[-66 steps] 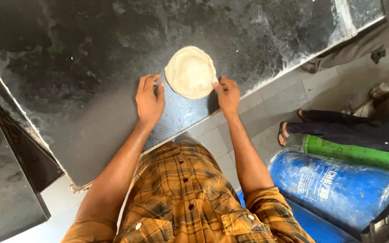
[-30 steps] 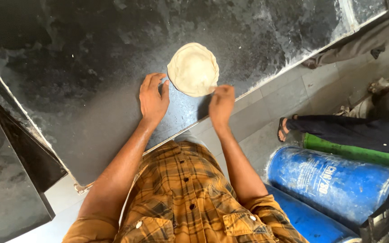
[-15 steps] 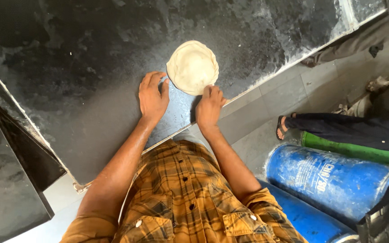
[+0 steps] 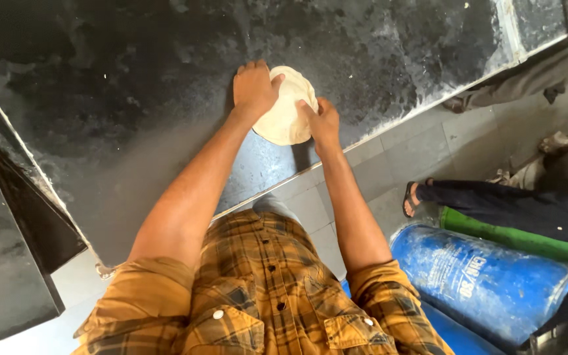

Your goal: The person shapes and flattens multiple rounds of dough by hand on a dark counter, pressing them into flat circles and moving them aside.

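A flat round of pale dough [image 4: 289, 115] lies on the dark, flour-dusted stone counter [image 4: 133, 98] near its front edge. My left hand [image 4: 254, 85] rests on the dough's upper left part, fingers spread. My right hand [image 4: 322, 121] presses its fingertips on the dough's right lower edge. Both hands touch the dough and neither lifts it off the counter.
A blue gas cylinder [image 4: 488, 283] and a green cylinder [image 4: 520, 240] lie on the tiled floor to my right. A person's sandalled foot and dark trouser leg [image 4: 488, 200] sit beside them. A second dark counter [image 4: 8, 263] stands at the lower left.
Both hands moved from the counter beside the dough onto the dough itself. The right hand swung in from the dough's right side to its lower edge.
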